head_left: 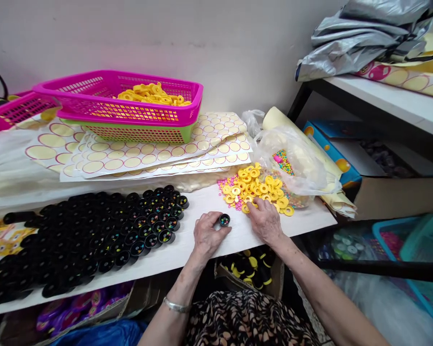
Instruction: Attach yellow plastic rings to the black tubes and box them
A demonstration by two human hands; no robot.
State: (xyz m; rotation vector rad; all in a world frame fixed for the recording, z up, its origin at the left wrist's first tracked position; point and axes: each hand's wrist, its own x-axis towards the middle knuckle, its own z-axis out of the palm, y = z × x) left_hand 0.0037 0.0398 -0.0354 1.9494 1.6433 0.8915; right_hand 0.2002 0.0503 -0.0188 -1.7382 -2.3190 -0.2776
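Observation:
My left hand (208, 234) holds a small black cap (224, 220) with coloured beads inside, resting on the white table (187, 247). Fingers down, my right hand (264, 219) touches the near edge of a pile of yellow plastic rings (257, 187) mixed with small pink and coloured beads (225, 185). To the left of my left hand lies a large group of black caps (94, 235), the nearest ones filled with beads.
A pink basket (122, 98) of yellow rings sits on a green one, on sheets of round stickers (159, 151). A clear plastic bag (292, 158) with beads lies behind the ring pile. Boxes, a shelf and a blue crate (418, 259) stand at right.

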